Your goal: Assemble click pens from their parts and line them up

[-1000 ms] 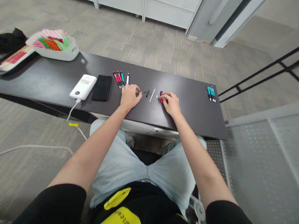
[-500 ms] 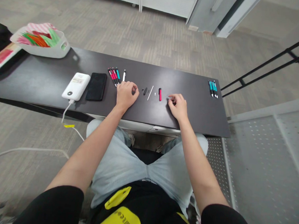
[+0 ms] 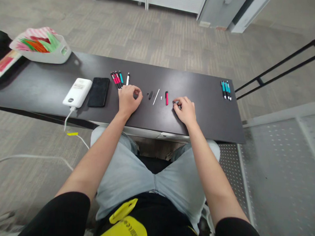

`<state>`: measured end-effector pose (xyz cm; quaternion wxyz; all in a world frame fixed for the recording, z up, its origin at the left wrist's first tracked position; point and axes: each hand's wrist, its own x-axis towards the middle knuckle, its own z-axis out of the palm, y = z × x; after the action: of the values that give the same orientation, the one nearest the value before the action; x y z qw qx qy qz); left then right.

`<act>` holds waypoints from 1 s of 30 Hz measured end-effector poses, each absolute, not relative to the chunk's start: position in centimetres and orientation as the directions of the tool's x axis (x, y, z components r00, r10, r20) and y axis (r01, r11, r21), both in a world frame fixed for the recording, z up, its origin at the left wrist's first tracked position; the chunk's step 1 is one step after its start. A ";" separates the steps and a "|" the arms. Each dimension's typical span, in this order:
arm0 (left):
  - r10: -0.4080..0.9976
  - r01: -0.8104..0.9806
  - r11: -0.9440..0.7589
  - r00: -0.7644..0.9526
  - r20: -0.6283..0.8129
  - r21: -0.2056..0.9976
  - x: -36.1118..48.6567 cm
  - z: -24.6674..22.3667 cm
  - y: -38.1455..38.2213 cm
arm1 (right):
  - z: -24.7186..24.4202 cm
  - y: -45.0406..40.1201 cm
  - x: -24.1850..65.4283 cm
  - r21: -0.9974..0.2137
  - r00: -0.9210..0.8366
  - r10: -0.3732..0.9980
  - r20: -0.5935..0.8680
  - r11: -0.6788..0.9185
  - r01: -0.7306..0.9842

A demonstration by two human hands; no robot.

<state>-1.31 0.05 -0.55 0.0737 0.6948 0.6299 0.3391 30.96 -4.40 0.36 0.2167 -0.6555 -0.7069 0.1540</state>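
My left hand rests on the dark desk, its fingers curled and the thumb near the index fingertip. What it may hold is hidden. Just beyond it lie a white pen and a bunch of red and teal pens. My right hand is also curled on the desk, thumb and forefinger closed about a small grey piece. Between the hands are pen parts in a row: a black piece, a thin white refill, a tiny whitish tip and a red barrel.
Several teal pens lie at the desk's right end. Left of my hands are a black phone and a white power bank with a cable. A white basket stands at the far left. Black rails rise on the right.
The view has shifted slightly, so the desk items sit a little further left. My right hand is slightly closer to the red barrel; my left hand keeps its curled pose.
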 end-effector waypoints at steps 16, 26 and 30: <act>0.940 0.783 -0.330 0.223 0.257 0.527 6.1 1.4 -0.4 | -0.3 -5.1 31.8 -0.514 -0.065 0.990 0.123 0.120 0.849; 0.928 0.759 -0.361 0.236 0.289 0.541 5.8 0.5 0.7 | -1.1 -4.1 31.3 -0.475 -0.283 0.938 0.201 0.346 0.809; 0.920 0.750 -0.376 0.228 0.320 0.545 6.0 0.6 0.4 | -0.5 -3.5 31.2 -0.444 -0.323 0.930 0.172 0.367 0.818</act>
<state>5.98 0.41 0.56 0.1393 0.7712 0.5411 0.3050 31.23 -3.53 -0.48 0.2023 -0.5453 -0.8015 0.1392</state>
